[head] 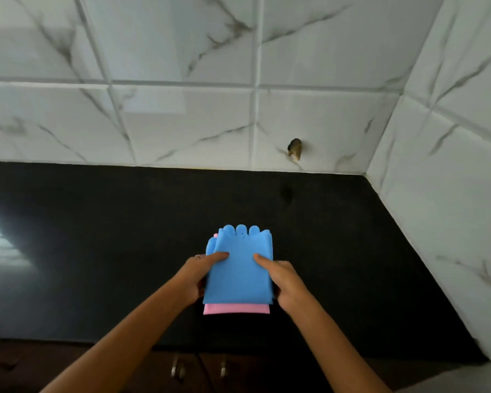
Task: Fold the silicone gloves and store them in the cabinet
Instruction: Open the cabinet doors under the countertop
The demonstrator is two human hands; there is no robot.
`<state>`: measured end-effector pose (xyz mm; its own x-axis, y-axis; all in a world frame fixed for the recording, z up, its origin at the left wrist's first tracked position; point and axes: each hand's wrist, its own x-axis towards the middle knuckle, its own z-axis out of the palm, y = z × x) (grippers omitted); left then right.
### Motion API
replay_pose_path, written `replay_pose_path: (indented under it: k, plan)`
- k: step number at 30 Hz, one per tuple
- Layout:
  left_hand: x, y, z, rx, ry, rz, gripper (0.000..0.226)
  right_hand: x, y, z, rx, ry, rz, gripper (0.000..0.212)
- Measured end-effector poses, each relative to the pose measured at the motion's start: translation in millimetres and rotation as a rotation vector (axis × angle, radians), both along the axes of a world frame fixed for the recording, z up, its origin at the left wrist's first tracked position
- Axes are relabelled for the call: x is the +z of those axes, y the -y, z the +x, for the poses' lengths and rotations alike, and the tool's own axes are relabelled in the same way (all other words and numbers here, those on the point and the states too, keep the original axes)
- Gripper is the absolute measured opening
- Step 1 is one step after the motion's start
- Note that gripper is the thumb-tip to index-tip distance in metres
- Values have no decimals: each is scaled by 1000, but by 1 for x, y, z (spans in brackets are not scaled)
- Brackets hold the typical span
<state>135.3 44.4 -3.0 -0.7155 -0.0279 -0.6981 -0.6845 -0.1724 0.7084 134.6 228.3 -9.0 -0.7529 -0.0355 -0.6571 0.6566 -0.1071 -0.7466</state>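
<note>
The left hand (194,275) has its fingers (216,256) curled closed around the left edge of a blue silicone glove (240,268), thumb lying flat on top and the rest tucked underneath out of sight. The right hand (285,282) mirrors it on the right edge, thumb pressed on the top face, the other fingers hidden below. The blue glove lies flat between the two hands, its short rounded fingertips pointing away toward the wall. Directly beneath it sits a pink silicone glove (236,309), stacked in line, showing as a strip along the near edge and a sliver at the far left corner. Whether the stack rests on the glossy black stone bench (97,236) or is held just above it cannot be told. White marble-veined wall tiles (182,123) rise behind and to the right, one with a small dark hole (294,148). Below the bench's front edge are dark wooden cabinet doors (153,373) with metal handles (177,368).
</note>
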Motion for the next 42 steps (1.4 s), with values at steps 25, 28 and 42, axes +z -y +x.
replay_pose_path:
  k: [25, 28, 42]
  plan:
    - [-101, 61, 179, -961, -1205, -994, 34, -118, 50, 201, -42, 101, 249, 16]
    - [-107, 49, 164, -1105, -1154, -1026, 43, -139, 70, 182, 98, 80, 296, 32]
    - [-128, 40, 158, -1523, -1249, -1313, 63, -166, 73, 192, 323, -17, 256, 48]
